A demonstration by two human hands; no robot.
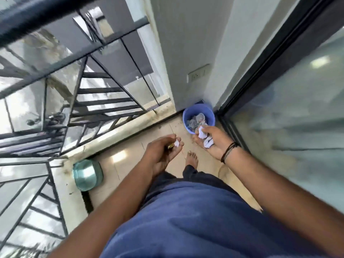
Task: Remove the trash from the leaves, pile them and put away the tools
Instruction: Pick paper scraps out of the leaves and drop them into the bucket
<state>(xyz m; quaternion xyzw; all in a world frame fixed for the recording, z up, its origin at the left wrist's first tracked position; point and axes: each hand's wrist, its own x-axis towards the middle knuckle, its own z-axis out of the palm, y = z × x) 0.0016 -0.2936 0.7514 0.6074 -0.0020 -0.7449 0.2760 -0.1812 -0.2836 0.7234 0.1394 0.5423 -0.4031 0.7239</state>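
Now, head view: a person stands barefoot on a tiled balcony floor, both hands out ahead.
Step in hand: by my judgement, dropping collected trash into the blue bucket, which sits in the far corner where the wall meets the glass door.
Bucket contents: crumpled paper already lies inside.
Right hand: palm up, just near of the bucket rim, its grip grasping white paper wads between thumb and fingers.
Left hand: left of the bucket and not over it, fingers pinching a small white scrap with something yellowish beside it; what that is I cannot tell.
Doing it well: bring each hand fully over the bucket mouth before letting go, low enough that light paper does not drift out.
Risk: the railing on the left is open, so a stray scrap could blow through.
Leaves and tools: not in view.
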